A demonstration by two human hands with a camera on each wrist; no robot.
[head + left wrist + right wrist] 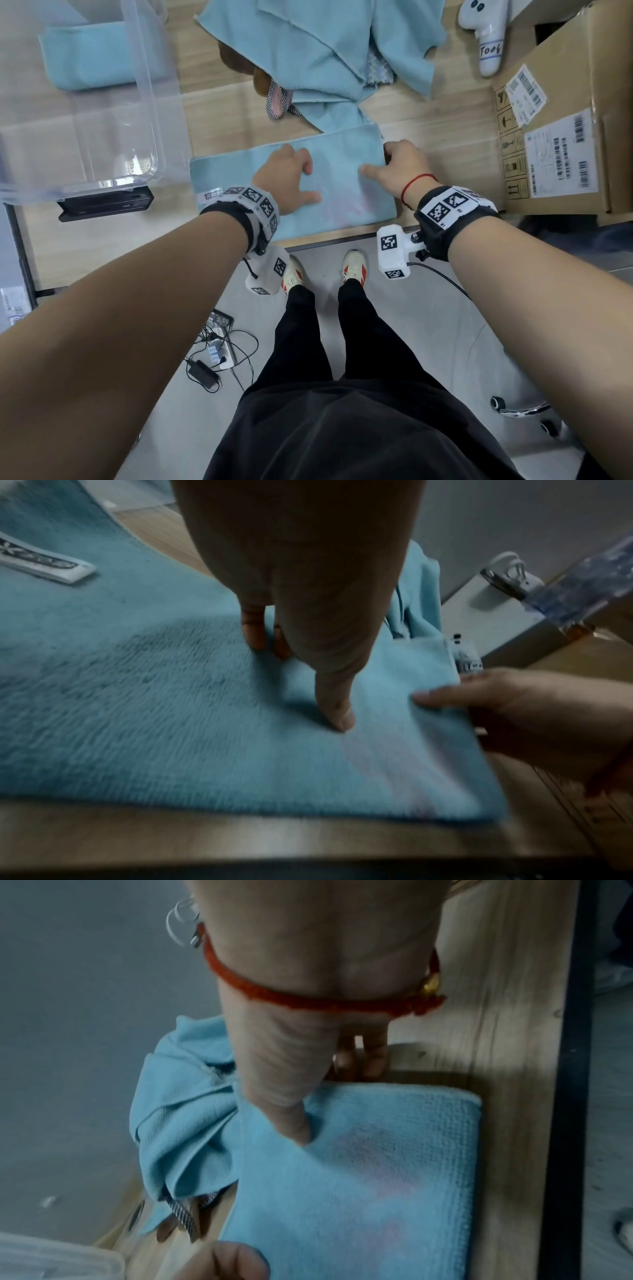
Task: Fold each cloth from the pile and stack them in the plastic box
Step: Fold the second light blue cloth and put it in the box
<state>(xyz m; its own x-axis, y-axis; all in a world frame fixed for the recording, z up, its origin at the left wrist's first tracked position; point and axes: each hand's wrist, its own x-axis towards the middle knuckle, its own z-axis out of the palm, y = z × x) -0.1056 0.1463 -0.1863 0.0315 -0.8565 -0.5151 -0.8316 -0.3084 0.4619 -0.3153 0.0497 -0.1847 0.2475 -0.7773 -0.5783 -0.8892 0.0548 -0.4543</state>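
Observation:
A light blue cloth (342,195) lies folded into a long band near the table's front edge, also seen close up in the wrist views (171,710) (377,1177). My left hand (305,178) presses down on its middle with thumb and fingers spread (335,702). My right hand (376,161) pinches the cloth's right end, thumb on top (294,1123), fingers past the edge. The pile of blue cloths (325,44) lies behind. The clear plastic box (150,113) stands at the left with a folded blue cloth (92,58) inside.
A large cardboard box (555,137) stands close on the right. A white device (486,34) lies at the back right. A black object (106,204) sits in front of the plastic box. A patterned cloth (277,99) and a brown item (236,58) poke from under the pile.

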